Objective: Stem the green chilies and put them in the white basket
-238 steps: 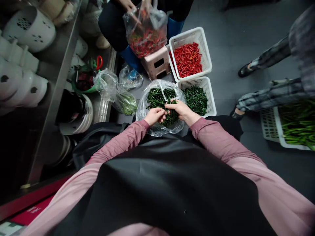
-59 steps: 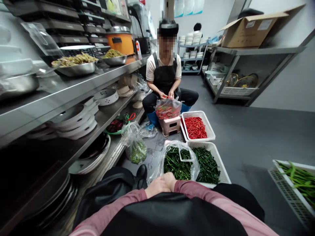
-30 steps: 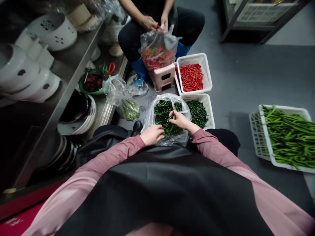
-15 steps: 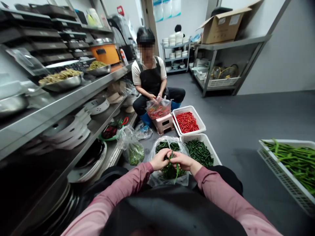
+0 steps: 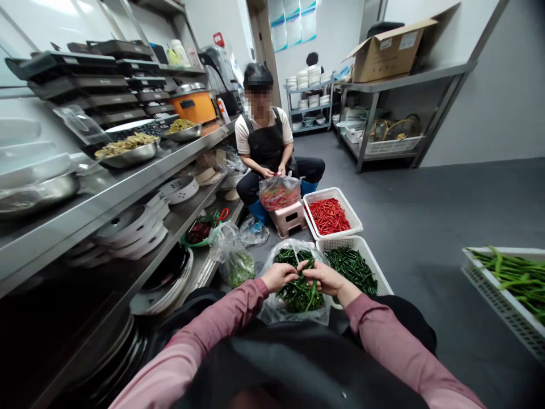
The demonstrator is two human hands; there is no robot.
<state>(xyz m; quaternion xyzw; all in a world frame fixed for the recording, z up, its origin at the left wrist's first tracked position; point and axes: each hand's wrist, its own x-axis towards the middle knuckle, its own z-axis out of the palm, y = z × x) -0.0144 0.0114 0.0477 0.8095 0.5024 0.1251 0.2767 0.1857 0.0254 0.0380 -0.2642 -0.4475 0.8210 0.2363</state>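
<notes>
Both hands are over a clear plastic bag (image 5: 266, 309) of green chillies (image 5: 300, 296). My right hand (image 5: 326, 278) is closed on green chillies, one of which hangs down below the fingers. Just to its left, my left hand (image 5: 279, 276) has its fingers pinched together; whatever they hold is too small to make out. Beside the bag on the right, a white basket (image 5: 378, 264) holds more green chillies. Behind that, another white basket (image 5: 355, 218) contains red chillies (image 5: 328, 216).
A seated person (image 5: 266, 136) faces me, hands at a bag of red chillies (image 5: 279, 196) on a pink stool (image 5: 289, 218). Metal shelving (image 5: 170, 167) runs along the left. A basket of long green vegetables (image 5: 511, 284) stands at the right. Plastic bags (image 5: 238, 264) lie by the shelf.
My hands have moved slightly apart, with the chillies in my right hand. The view has shifted a little, so the surroundings appear further right. The other person's hands have risen off the bag slightly.
</notes>
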